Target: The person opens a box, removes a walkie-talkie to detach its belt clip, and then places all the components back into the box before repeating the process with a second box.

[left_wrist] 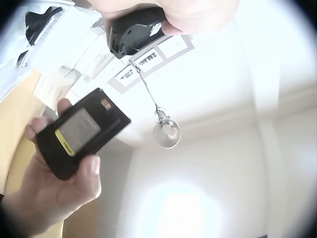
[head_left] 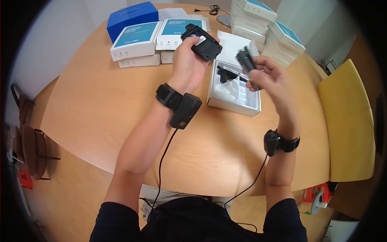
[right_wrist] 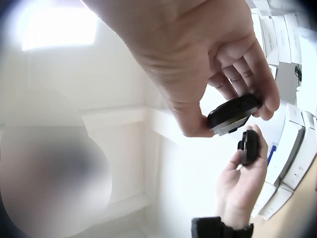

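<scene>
My left hand (head_left: 186,66) grips a black handheld device (head_left: 209,50) with a small white label, over the far middle of the table. To its right, my right hand (head_left: 268,74) holds a black battery pack (left_wrist: 81,131) between thumb and fingers. The left wrist view shows the pack's yellow-edged label and copper-coloured contacts. In the right wrist view the battery (right_wrist: 234,114) and the device (right_wrist: 251,148) are apart. Below the hands stands an open white box (head_left: 234,107) holding a black plastic part (head_left: 226,74) and a clear plastic bag (head_left: 226,90).
White boxes with teal lids (head_left: 135,35) and a blue box (head_left: 133,19) stand at the far left of the table (head_left: 193,161). More white boxes (head_left: 249,24) are stacked at the far right. A yellow chair back (head_left: 348,125) borders the right side. Cables run from both wrist cameras.
</scene>
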`<state>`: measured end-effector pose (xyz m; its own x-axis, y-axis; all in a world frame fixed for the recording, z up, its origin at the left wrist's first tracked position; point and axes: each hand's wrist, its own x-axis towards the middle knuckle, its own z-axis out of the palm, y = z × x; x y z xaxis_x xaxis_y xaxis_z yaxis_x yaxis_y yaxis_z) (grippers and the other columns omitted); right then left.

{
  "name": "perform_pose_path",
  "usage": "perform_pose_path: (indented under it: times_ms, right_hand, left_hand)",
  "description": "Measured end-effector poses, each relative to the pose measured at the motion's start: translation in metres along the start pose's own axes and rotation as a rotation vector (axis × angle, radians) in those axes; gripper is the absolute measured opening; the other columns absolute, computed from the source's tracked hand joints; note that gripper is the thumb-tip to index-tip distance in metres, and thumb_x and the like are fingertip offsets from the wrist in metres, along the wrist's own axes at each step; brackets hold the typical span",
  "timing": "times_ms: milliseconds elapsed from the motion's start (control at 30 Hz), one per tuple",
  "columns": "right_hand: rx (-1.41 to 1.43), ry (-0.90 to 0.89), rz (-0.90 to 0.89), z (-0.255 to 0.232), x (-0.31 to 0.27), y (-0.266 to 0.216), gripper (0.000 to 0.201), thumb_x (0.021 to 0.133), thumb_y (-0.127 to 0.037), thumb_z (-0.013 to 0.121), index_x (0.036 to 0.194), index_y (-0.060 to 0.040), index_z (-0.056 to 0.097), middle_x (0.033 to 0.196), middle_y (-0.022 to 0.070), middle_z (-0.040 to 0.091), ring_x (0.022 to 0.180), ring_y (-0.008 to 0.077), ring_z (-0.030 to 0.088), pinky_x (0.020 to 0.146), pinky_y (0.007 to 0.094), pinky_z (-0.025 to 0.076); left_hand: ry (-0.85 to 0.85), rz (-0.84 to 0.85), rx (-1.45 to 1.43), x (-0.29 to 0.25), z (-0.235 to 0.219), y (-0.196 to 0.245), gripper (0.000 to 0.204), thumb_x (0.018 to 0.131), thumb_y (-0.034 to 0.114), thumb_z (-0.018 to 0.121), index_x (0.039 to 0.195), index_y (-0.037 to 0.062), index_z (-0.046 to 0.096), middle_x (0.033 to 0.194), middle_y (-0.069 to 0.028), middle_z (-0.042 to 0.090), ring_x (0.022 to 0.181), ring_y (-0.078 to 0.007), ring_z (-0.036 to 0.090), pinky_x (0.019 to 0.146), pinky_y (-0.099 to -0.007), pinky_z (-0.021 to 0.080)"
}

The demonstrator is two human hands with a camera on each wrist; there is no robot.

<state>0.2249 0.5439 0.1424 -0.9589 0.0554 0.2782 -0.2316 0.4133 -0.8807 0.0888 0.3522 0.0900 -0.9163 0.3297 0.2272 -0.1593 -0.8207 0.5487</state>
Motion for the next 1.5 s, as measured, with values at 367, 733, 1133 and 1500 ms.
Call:
perform_pose_path:
  times_ms: [367, 733, 1133, 1500]
  right_hand:
    - [-0.008, 0.197, -0.153, 0.015, 0.004, 0.000, 0.059, 0.090, -0.020, 0.084, 0.136, 0.0087, 0.060, 0.113, 0.0142, 0.074, 0.086, 0.0203, 0.075, 0.074, 0.0308, 0.060]
    - [-0.290, 0.359, -0.108, -0.049, 0.009, 0.019, 0.059, 0.088, -0.024, 0.086, 0.132, 0.0091, 0.067, 0.104, 0.0124, 0.076, 0.090, 0.0158, 0.075, 0.079, 0.0296, 0.060]
    - [-0.105, 0.196, -0.163, -0.022, 0.003, 0.004, 0.060, 0.084, -0.025, 0.089, 0.134, 0.0015, 0.069, 0.101, 0.0081, 0.075, 0.091, 0.0155, 0.071, 0.080, 0.0335, 0.059]
    - [-0.545, 0.222, -0.347, 0.035, -0.003, -0.006, 0.066, 0.082, -0.017, 0.087, 0.141, -0.0004, 0.063, 0.117, 0.0172, 0.069, 0.102, 0.0309, 0.070, 0.082, 0.0386, 0.060]
  left_hand:
    - [-0.088, -0.122, -0.049, -0.012, 0.014, -0.013, 0.041, 0.116, 0.031, 0.039, 0.145, 0.0028, 0.045, 0.138, -0.0194, 0.063, 0.126, -0.0323, 0.065, 0.110, -0.0546, 0.056]
    - [-0.127, -0.119, 0.062, -0.017, 0.016, -0.024, 0.053, 0.118, 0.042, 0.039, 0.151, 0.0014, 0.045, 0.146, -0.0218, 0.061, 0.133, -0.0344, 0.062, 0.112, -0.0548, 0.055]
    - [-0.200, -0.171, 0.034, -0.024, 0.020, -0.031, 0.056, 0.113, 0.056, 0.049, 0.154, 0.0189, 0.044, 0.136, -0.0131, 0.066, 0.123, -0.0272, 0.069, 0.102, -0.0443, 0.060]
    - [-0.288, -0.070, 0.121, -0.032, 0.030, -0.028, 0.055, 0.112, 0.054, 0.055, 0.147, 0.0118, 0.047, 0.131, -0.0078, 0.065, 0.120, -0.0224, 0.068, 0.101, -0.0400, 0.059]
